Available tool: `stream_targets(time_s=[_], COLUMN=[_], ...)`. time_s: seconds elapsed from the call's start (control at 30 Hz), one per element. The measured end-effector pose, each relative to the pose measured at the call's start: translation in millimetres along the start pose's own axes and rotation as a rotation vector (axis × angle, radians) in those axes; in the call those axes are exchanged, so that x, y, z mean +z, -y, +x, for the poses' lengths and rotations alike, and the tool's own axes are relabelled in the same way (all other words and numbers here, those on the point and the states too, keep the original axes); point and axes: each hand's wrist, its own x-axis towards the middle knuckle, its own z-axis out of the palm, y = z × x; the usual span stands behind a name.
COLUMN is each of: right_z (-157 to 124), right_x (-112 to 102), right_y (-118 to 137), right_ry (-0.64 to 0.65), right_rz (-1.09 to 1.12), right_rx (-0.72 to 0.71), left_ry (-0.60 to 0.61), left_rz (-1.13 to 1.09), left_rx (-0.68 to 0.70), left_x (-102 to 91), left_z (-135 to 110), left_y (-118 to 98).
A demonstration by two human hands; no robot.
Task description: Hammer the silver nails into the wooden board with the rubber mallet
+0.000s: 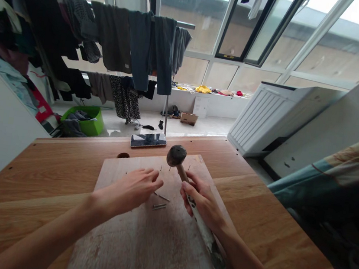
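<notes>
My right hand (200, 196) is wrapped round the handle of a hammer (202, 227). Its dark rounded head (177, 155) is raised over the far part of a worn wooden board (133, 246). Above the board's middle is my left hand (140, 184), with its fingers curled together; whatever is in them is hidden. Just below its fingertips is a thin nail (162, 197), and close by lie a few more loose nails (159, 206). Several small nails stand upright toward the board's far edge, among them one nail (189, 167) right of the hammer head.
The board rests on a wooden table (255, 213). A phone (148, 140) and a small brown round object (123, 155) lie beyond it. Past the table are a clothes rack with hanging trousers (163, 54), a green basket (97, 122), a white ribbed appliance (256, 118) and a curtain (331, 175).
</notes>
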Motion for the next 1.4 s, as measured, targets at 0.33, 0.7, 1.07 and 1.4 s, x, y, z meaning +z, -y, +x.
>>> stream_targets(time_s=[0.33, 0.7, 1.07, 1.4], right_z=[0.1, 1.1, 0.4, -0.3], right_x=[0.0, 0.3, 0.3, 5.1], right_y=[0.2, -1.9, -1.6, 6.3], right_ry=[-0.009, 0.000, -0.011, -0.011], right_rz=[-0.013, -0.016, -0.033, 0.001], right_rx=[-0.002, -0.002, -0.011, 0.008], left_ry=[0.004, -0.079, -0.579, -0.574], left_rz=[-0.252, 0.001, -0.836, -0.766], left_rx=[-0.114, 0.019, -0.447, -0.396], left_x=[-1.6, 10.8, 44.2, 47.6], left_z=[-10.0, 1.1, 8.6, 7.4], left_y=[7.0, 3.2, 53.2, 48.9])
